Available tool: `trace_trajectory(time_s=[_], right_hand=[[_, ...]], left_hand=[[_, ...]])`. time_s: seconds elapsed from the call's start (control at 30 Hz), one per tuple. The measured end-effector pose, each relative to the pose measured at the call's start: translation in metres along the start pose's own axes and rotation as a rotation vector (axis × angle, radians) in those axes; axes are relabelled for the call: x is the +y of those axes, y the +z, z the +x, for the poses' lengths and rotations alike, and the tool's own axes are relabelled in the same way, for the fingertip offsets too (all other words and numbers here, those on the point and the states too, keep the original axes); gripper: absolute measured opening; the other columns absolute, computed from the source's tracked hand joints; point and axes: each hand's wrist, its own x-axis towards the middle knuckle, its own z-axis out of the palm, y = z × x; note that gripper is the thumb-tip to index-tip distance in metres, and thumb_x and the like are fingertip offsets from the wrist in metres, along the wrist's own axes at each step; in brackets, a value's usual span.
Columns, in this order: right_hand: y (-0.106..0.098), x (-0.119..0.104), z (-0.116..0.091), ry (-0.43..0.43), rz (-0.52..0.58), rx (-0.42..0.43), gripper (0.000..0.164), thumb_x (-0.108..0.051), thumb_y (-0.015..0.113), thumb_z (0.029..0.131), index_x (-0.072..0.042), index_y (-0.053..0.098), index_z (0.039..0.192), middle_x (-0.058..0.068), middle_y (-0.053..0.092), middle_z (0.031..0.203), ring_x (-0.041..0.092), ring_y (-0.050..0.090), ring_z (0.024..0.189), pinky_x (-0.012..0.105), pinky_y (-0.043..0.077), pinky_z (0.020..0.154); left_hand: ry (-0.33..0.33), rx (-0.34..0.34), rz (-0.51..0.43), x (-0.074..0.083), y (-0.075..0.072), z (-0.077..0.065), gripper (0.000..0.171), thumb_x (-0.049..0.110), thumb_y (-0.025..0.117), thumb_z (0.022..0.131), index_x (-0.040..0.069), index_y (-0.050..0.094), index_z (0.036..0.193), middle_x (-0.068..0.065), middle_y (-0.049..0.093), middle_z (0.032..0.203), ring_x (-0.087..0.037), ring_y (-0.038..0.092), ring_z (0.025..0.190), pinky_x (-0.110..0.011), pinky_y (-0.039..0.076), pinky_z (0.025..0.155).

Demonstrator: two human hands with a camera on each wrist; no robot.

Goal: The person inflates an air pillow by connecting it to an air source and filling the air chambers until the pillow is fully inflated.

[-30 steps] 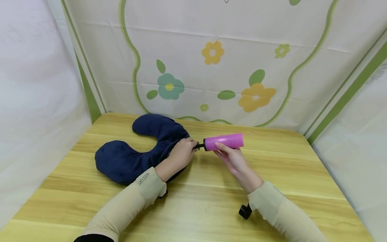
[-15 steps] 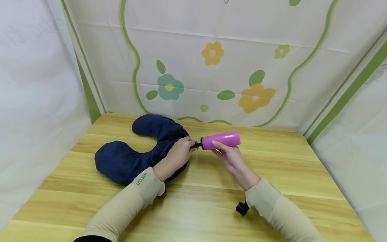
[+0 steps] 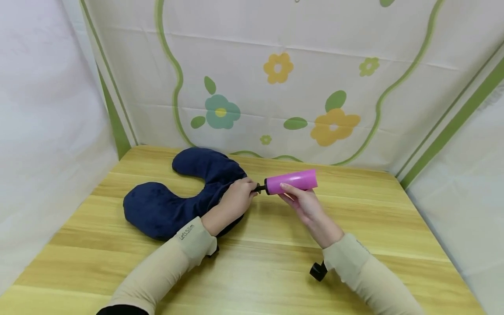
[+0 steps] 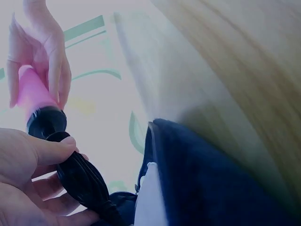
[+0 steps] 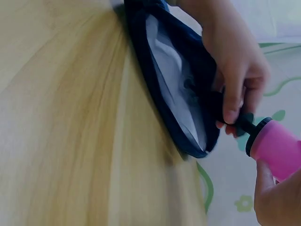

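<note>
A navy U-shaped neck pillow (image 3: pixel 157 208) lies on the table's left side. Its zipped cover gapes in the right wrist view, showing a white inner liner (image 5: pixel 162 56). My left hand (image 3: pixel 235 197), at the pillow's right edge, grips the black ribbed handle (image 4: pixel 81 181) of a hand pump. My right hand (image 3: pixel 309 208) holds the pump's pink barrel (image 3: pixel 295 180), thumb on the near side, tilted slightly up to the right. A short black rod (image 3: pixel 261 188) shows between handle and barrel. Whether the pump joins the liner is hidden.
The wooden table (image 3: pixel 256 271) runs up to a white curtain (image 3: pixel 252 87) printed with flowers at the back. White sheets hang at left and right. A black wrist-camera piece (image 3: pixel 318 271) hangs below the right sleeve.
Both hands and the pump shifted slightly left half a second ago, then came back right. The pillow has stayed in place, and both grips are the same.
</note>
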Motion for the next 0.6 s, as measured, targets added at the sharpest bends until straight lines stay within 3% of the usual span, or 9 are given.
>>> trace_trajectory(time_s=[0.3,0.6], right_hand=[[0.011,0.010,0.004,-0.017,-0.020,-0.025,0.037,0.009,0.060,0.095,0.000,0.048,0.129,0.012,0.053,0.128,0.018,0.065,0.105,0.037,0.052,0.100],[-0.011,-0.007,0.000,-0.006,0.060,-0.002,0.025,0.011,0.057,0.097,-0.009,0.057,0.112,0.007,0.064,0.112,0.018,0.070,0.096,0.036,0.054,0.096]], left_hand=[[-0.015,0.003,0.013,0.001,0.000,0.001,0.015,0.008,0.073,0.096,0.003,0.077,0.109,-0.009,0.069,0.104,-0.025,0.070,0.094,-0.036,0.058,0.080],[-0.015,-0.021,-0.005,-0.010,0.003,-0.003,0.018,0.008,0.073,0.095,0.005,0.076,0.112,-0.010,0.069,0.108,-0.027,0.068,0.097,-0.037,0.057,0.081]])
